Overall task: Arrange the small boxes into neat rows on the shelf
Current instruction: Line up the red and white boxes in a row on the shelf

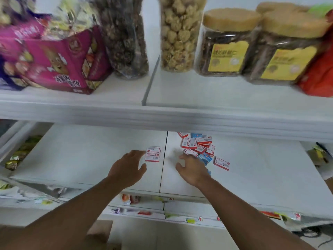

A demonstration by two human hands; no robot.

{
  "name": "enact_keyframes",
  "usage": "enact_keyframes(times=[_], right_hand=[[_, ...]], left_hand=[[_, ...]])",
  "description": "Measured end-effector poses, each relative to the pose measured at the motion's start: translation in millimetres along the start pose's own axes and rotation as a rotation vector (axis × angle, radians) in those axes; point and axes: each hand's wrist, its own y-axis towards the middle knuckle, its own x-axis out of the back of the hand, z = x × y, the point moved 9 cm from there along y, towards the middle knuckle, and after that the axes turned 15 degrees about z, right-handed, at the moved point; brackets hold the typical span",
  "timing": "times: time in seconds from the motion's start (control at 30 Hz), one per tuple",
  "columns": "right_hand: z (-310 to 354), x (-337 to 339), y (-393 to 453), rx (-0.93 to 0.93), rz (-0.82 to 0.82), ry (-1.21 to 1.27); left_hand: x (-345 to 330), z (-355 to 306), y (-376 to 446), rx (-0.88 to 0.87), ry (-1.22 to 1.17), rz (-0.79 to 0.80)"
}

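On the white shelf (90, 156), the left hand (128, 166) lies open, fingertips touching a lone red-and-white box (153, 154) just left of the panel seam (164, 159). The right hand (191, 168), fingers spread and gripping nothing, rests at the near edge of the jumbled pile of boxes (198, 147). Bare shelf stretches wide to the left and right.

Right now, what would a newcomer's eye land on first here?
Probably the jumbled pile of small boxes, red-and-white with some blue, on the lower shelf, right of its seam. The right hand reaches its near edge, while the left hand touches a lone box left of the seam.
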Motion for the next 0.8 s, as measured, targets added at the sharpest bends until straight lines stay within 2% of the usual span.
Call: enact_keyframes(times=[0.17, 0.43, 0.57, 0.8], right_hand=[[-2, 37, -26, 0.066, -0.005, -0.274], [-22, 47, -70, 0.111, -0.039, -0.341], [-38, 55, -103, 0.054, -0.100, -0.347], [-67, 42, -181, -0.152, -0.137, -0.396]], left_hand=[[19, -49, -27, 0.056, 0.159, -0.027], [-9, -102, -45, 0.055, 0.159, 0.000], [-13, -133, -51, -0.030, 0.206, -0.023], [-30, -175, -77, -0.211, 0.200, -0.065]])
